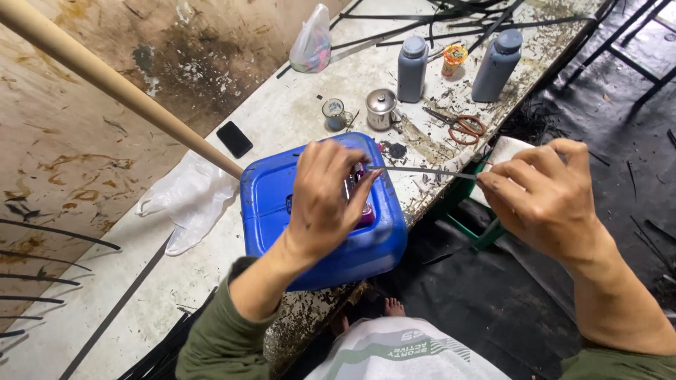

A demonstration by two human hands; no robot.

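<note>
Pinching a thin strip (pixel 429 171), left hand (pixel 327 200), right hand (pixel 542 193) grips clamped, stained workbench (pixel 282 116) (dark littered floor (pixel 620 141))

A dark phone (pixel 234 138) lies screen up near the bench's left edge. A knotted clear plastic bag (pixel 311 42) sits toward the far end. Two grey bottles (pixel 412 68) stand near the right edge.
</note>
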